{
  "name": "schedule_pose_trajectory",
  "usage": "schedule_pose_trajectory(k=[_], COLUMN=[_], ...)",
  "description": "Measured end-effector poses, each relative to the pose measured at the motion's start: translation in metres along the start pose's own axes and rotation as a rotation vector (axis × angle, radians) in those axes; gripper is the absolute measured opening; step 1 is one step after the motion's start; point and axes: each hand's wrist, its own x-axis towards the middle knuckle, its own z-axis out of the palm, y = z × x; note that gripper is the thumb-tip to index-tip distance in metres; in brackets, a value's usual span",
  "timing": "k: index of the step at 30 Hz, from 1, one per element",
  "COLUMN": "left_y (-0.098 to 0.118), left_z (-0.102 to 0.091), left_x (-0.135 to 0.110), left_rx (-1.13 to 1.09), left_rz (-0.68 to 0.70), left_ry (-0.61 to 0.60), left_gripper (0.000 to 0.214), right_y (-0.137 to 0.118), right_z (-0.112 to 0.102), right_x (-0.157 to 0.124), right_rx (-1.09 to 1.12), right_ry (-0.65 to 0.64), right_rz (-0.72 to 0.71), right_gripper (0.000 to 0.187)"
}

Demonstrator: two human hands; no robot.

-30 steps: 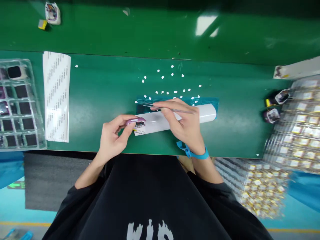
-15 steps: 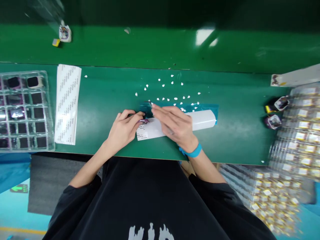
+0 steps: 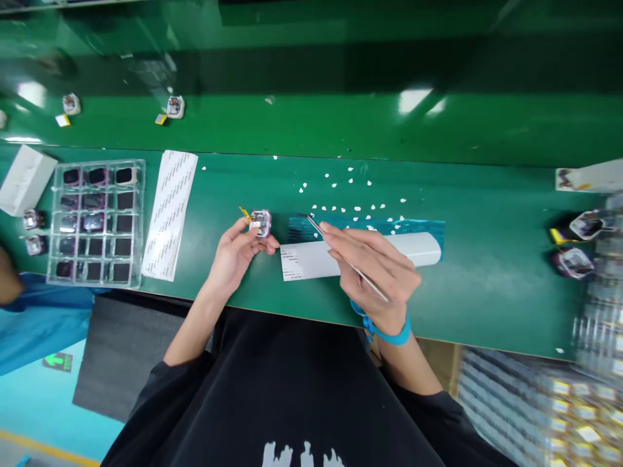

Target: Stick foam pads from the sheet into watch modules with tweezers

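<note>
My left hand (image 3: 230,258) pinches a small watch case (image 3: 261,223) at its edge. The case has a purple rim, exposed innards and a yellow tab sticking out to the left. In my right hand (image 3: 379,272) are slim metal tweezers (image 3: 372,285), their dark tip pointing up and left over a blue film strip (image 3: 298,231). Beneath that hand lies a white sticker sheet (image 3: 311,262), printed at its left end and curled at its right; the hand covers its middle. Small white round stickers (image 3: 357,209) are scattered on the green table just beyond the strip.
At left, a clear compartment tray (image 3: 142,220) holds watch cases and dark squares, beside a printed white sheet (image 3: 170,214). More watch parts (image 3: 175,107) sit on the raised green surface behind. Stacked trays (image 3: 601,279) stand at right. A co-worker's arm (image 3: 7,279) shows far left.
My left hand has turned and lifted the watch case off the sheet's left end, so its open side now shows. My right hand still holds the tweezers. The view has shifted left.
</note>
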Motion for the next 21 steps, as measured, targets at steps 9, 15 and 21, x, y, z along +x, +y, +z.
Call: schedule_pose_trajectory(k=[9, 15, 21], left_y=[-0.005, 0.000, 0.003], left_z=[0.011, 0.019, 0.026], left_x=[-0.003, -0.003, -0.007], left_rx=[0.212, -0.021, -0.051], left_rz=[0.305, 0.174, 0.143], left_ry=[0.125, 0.142, 0.135], left_gripper=[0.016, 0.027, 0.031], right_y=[-0.015, -0.015, -0.014], right_z=[-0.010, -0.003, 0.000], right_x=[0.000, 0.000, 0.003], right_rx=[0.054, -0.042, -0.110], right_ry=[-0.222, -0.244, -0.252], right_rz=[-0.104, -0.192, -0.265], right_gripper=[0.031, 0.025, 0.021])
